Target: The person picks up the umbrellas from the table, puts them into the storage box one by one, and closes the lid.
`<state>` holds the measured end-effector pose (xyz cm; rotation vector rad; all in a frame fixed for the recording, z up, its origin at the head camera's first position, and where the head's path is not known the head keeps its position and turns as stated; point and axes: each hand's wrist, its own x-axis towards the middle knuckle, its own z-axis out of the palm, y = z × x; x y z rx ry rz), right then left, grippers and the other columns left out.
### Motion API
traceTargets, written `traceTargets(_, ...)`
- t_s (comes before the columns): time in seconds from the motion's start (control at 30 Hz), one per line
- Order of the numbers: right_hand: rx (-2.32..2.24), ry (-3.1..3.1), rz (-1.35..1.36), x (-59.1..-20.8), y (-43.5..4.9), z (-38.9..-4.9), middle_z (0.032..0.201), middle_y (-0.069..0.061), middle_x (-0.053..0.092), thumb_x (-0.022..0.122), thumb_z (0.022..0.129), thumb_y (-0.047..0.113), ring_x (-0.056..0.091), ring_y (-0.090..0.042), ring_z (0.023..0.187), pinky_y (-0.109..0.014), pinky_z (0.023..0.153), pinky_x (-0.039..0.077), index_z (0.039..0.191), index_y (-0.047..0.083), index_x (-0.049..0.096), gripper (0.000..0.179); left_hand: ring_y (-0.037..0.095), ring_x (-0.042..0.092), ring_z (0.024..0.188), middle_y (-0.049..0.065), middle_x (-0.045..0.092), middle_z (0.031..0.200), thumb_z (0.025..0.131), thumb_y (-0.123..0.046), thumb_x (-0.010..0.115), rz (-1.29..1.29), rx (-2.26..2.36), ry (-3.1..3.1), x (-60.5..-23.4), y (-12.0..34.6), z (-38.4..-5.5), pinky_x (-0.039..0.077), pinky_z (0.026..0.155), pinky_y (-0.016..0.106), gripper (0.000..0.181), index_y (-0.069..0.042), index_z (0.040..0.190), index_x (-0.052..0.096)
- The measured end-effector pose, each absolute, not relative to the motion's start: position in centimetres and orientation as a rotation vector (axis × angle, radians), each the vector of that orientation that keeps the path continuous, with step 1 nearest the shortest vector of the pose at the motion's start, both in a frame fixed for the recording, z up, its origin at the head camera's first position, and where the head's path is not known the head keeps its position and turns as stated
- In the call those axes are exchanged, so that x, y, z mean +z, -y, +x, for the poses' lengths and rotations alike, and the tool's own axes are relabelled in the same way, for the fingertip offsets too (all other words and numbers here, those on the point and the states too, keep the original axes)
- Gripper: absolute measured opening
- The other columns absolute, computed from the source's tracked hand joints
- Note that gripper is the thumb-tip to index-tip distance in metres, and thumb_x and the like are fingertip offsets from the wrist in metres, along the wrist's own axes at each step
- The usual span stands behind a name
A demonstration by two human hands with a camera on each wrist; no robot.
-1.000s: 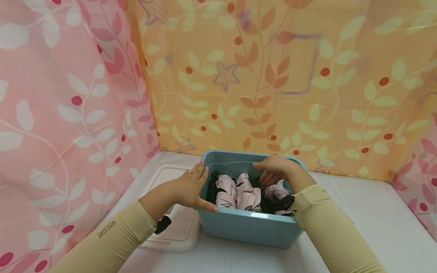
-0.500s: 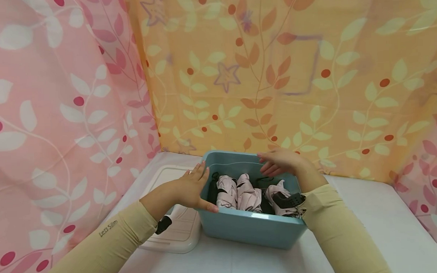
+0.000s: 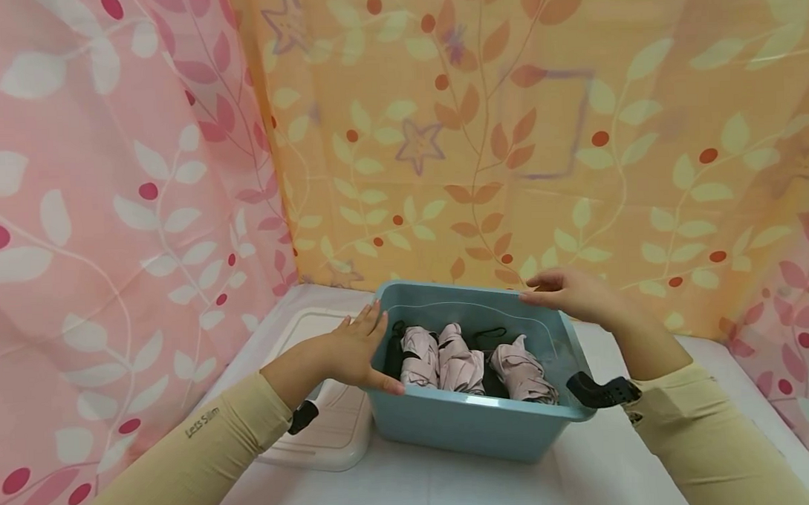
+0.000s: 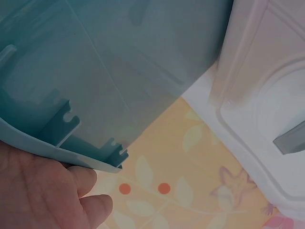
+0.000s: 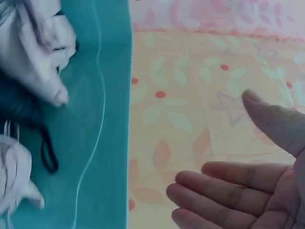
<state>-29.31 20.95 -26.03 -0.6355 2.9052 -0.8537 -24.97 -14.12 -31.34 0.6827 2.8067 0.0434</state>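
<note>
A blue plastic bin (image 3: 464,425) stands in the middle of the table in the head view. Inside it lie several rolled bundles that look like folded umbrellas, pale pink ones (image 3: 460,362) with dark ones between them. My left hand (image 3: 351,355) rests on the bin's left rim, fingers spread; the left wrist view shows its fingertips (image 4: 97,207) under the rim's outer edge. Over the back right corner, my right hand (image 3: 576,295) holds nothing. In the right wrist view its fingers (image 5: 224,195) are extended beside the bin wall (image 5: 114,114).
A white lid (image 3: 324,434) lies left of the bin, partly under my left forearm. White cloth (image 3: 399,490) covers the table. Patterned curtains, pink (image 3: 98,293) at left and yellow (image 3: 375,172) behind, enclose it. Black straps hang at both wrists.
My right hand has moved from over the bin's contents to the right and out past its back right corner, uncovering the right pink umbrella. My left hand stays on the rim.
</note>
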Motion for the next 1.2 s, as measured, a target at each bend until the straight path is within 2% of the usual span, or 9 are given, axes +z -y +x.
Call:
traceTargets(0.17,-0.744,-3.078,-0.688,-26.3,-22.5,-27.5,0.107,-0.017,0.064,0.058,0.086,0.047,0.059,-0.034,0.099,-0.049,0.081,0.047,0.120,-0.001,0.058,0.059,0.028,-0.010,0.138,0.015,-0.011,0.152,0.063,-0.083,0.047,0.676,0.050,-2.806,-31.4,14.1,-25.0,0.006,0.109,0.051,0.123,-0.004,0.146,0.001)
traceTargets(0.3,-0.663,-3.136,-0.727,-27.4,-23.5,-25.9,0.117,-0.021,0.059,0.058,0.086,0.047,0.058,-0.041,0.101,-0.053,0.082,0.045,0.131,-0.003,0.047,0.068,0.028,-0.009,0.139,0.015,-0.010,0.152,0.063,-0.083,0.047,0.680,0.054,-2.805,-31.5,14.1,-25.1,0.006,0.109,0.051,0.123,-0.004,0.146,0.001)
traceTargets(0.43,-0.598,-3.083,-0.699,-28.9,-24.5,-24.7,0.142,-0.027,0.030,0.059,0.081,0.056,0.035,-0.048,0.123,-0.062,0.092,0.031,0.145,-0.001,0.016,0.096,0.029,-0.009,0.139,0.015,-0.011,0.152,0.063,-0.083,0.046,0.683,0.050,-2.808,-31.6,14.1,-25.1,0.006,0.109,0.051,0.124,-0.004,0.146,0.001)
traceTargets(0.53,-0.685,-2.984,-0.673,-30.2,-25.2,-24.1,0.150,-0.024,0.005,0.064,0.076,0.057,0.008,-0.046,0.134,-0.066,0.097,0.016,0.146,0.005,-0.003,0.110,0.028,-0.009,0.138,0.015,-0.010,0.152,0.063,-0.083,0.046,0.685,0.053,-2.817,-31.7,14.2,-25.1,0.006,0.109,0.051,0.124,-0.004,0.146,0.001)
traceTargets(0.57,-0.717,-2.952,-0.676,-30.6,-25.3,-24.0,0.150,-0.023,-0.001,0.065,0.075,0.056,0.004,-0.046,0.135,-0.067,0.097,0.014,0.146,0.007,-0.006,0.113,0.028,-0.010,0.138,0.015,-0.010,0.152,0.063,-0.083,0.046,0.686,0.057,-2.819,-31.7,14.2,-25.1,0.006,0.109,0.051,0.124,-0.004,0.146,0.002)
traceTargets(0.67,-0.808,-2.883,-0.703,-31.7,-25.5,-23.6,0.151,-0.019,-0.007,0.068,0.075,0.051,-0.001,-0.044,0.135,-0.067,0.098,0.012,0.146,0.009,-0.008,0.113,0.028,-0.009,0.139,0.015,-0.010,0.152,0.063,-0.084,0.045,0.683,0.057,-2.823,-31.7,14.2,-25.1,0.006,0.109,0.051,0.124,-0.004,0.146,0.001)
traceTargets(0.9,-0.848,-2.837,-0.743,-33.5,-25.4,-22.8,0.150,-0.024,-0.005,0.067,0.080,0.039,-0.002,-0.045,0.135,-0.067,0.098,0.009,0.145,-0.001,-0.003,0.103,0.029,-0.009,0.139,0.015,-0.011,0.152,0.063,-0.084,0.044,0.680,0.050,-2.821,-31.7,14.3,-25.1,0.006,0.109,0.052,0.124,-0.004,0.146,0.000)
traceTargets(1.07,-0.826,-2.844,-0.779,-34.2,-25.3,-22.5,0.150,-0.024,-0.007,0.069,0.077,0.044,-0.004,-0.043,0.136,-0.065,0.100,0.009,0.144,-0.006,-0.001,0.108,0.027,-0.010,0.138,0.014,-0.011,0.152,0.063,-0.083,0.046,0.666,0.058,-2.816,-31.7,14.2,-25.1,0.006,0.109,0.052,0.124,-0.004,0.146,0.000)
traceTargets(1.2,-0.812,-2.853,-0.793,-34.4,-25.2,-22.4,0.149,-0.024,-0.008,0.071,0.074,0.046,-0.002,-0.043,0.136,-0.056,0.106,0.007,0.143,-0.007,-0.001,0.114,0.026,-0.011,0.138,0.014,-0.012,0.152,0.061,-0.085,0.045,0.657,0.078,-2.814,-31.8,14.3,-25.1,0.005,0.109,0.052,0.125,-0.004,0.146,-0.001)
